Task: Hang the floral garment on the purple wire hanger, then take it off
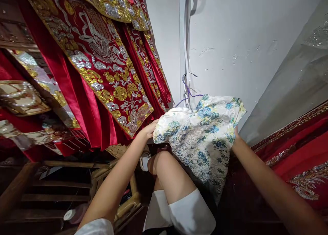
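Observation:
A white short-sleeved blouse [202, 136] with blue, green and yellow flowers is spread out in front of me, its lower part hanging down toward my knees. A thin purple hanger [189, 93] rises from its neckline, beside a narrow pale strip on the wall. My left hand [151, 128] is closed on the sleeve at the left, with the fingertips partly behind the cloth. At the opposite sleeve, my right hand [235, 133] holds the fabric from the outer side. Most of its fingers are covered by the blouse.
Red garments with gold and silver embroidery [110, 67] hang at the left. A wooden slatted seat [56, 190] stands at lower left with a white-capped bottle [74, 214]. Behind the blouse is a white wall [230, 30]. Clear plastic [289, 64] and red clothing [307, 149] are at the right.

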The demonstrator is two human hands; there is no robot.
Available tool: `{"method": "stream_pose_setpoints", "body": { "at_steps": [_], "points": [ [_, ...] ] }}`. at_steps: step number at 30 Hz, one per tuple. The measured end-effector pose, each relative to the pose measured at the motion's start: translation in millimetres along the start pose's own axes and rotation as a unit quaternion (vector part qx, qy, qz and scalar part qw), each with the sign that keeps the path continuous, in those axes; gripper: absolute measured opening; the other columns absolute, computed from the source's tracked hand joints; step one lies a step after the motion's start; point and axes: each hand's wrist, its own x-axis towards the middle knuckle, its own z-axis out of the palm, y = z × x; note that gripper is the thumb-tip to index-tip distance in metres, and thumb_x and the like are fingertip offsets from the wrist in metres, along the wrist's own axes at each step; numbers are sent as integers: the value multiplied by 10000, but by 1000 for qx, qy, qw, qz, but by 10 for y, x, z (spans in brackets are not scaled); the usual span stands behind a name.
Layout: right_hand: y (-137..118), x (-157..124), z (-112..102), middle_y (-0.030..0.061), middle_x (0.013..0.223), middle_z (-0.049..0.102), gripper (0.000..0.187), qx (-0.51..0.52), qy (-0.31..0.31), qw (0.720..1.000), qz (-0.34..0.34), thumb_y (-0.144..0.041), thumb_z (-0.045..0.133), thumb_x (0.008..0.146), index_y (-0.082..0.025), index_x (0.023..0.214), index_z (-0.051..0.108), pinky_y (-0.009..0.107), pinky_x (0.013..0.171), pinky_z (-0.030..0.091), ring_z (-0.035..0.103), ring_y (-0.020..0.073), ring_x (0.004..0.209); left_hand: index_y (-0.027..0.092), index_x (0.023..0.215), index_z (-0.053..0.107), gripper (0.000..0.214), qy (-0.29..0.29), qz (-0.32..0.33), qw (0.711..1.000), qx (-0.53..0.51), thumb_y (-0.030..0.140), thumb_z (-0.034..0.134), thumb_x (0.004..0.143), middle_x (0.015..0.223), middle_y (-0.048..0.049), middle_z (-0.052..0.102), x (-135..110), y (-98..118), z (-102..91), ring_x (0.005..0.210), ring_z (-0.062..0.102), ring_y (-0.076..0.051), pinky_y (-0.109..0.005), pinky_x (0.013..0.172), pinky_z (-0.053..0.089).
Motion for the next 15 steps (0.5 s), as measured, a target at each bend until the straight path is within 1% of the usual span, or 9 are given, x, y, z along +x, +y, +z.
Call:
{"method": "stream_pose_setpoints", "body": {
  "at_steps": [2,4,6,8,10,12,14,15],
  "points": [
    [-119,88,-25,97,994,784,490,50,38,998,-10,-699,544,809,-317,1018,768,488,890,624,715,350,1113,139,1018,744,469,12,3,999,-46,478,852,714,911,-117,798,-9,-11,113,892,762,-292,-430,884,604],
    [-280,198,-20,83,1016,787,409,97,51,994,-15,-616,585,843,-281,1002,756,442,932,610,724,308,1109,141,981,738,487,33,46,997,-49,552,823,733,889,-101,789,-56,67,199,870,752,-275,-396,841,598],
    [-456,322,43,81,1020,787,327,116,29,993,-13,-533,655,845,-249,983,742,427,959,598,723,294,1115,154,938,738,457,41,91,995,0,564,810,749,867,-78,777,-124,210,256,838,733,-247,-345,790,578],
    [-622,434,177,77,999,784,301,114,4,993,-28,-520,693,836,-241,943,725,437,963,595,718,296,1123,166,896,744,413,27,127,988,77,562,781,784,866,-65,766,-176,375,298,815,706,-217,-307,757,546],
    [-763,477,372,73,1001,780,329,99,-31,993,-61,-564,681,854,-248,937,719,449,960,594,710,297,1137,176,875,753,389,3,158,974,164,561,738,828,887,-63,757,-179,519,335,824,680,-202,-294,766,520],
    [-877,382,594,76,1037,775,392,71,-84,990,-88,-620,637,884,-254,990,729,453,963,590,703,293,1151,184,888,759,344,8,196,949,246,524,729,847,908,-60,749,-131,606,361,845,659,-203,-301,793,504],
    [-977,123,786,87,1093,768,493,37,-161,982,-89,-679,601,893,-248,1090,737,458,971,586,699,294,1161,184,904,752,283,54,237,924,295,462,737,851,913,-55,739,-67,617,369,859,644,-208,-317,827,492],
    [-1024,-52,854,95,1115,765,561,16,-216,973,-81,-713,598,881,-237,1146,734,463,970,587,701,297,1158,180,898,740,260,86,257,915,300,436,728,858,902,-52,731,-44,595,366,859,637,-207,-321,837,487]
  ]
}}
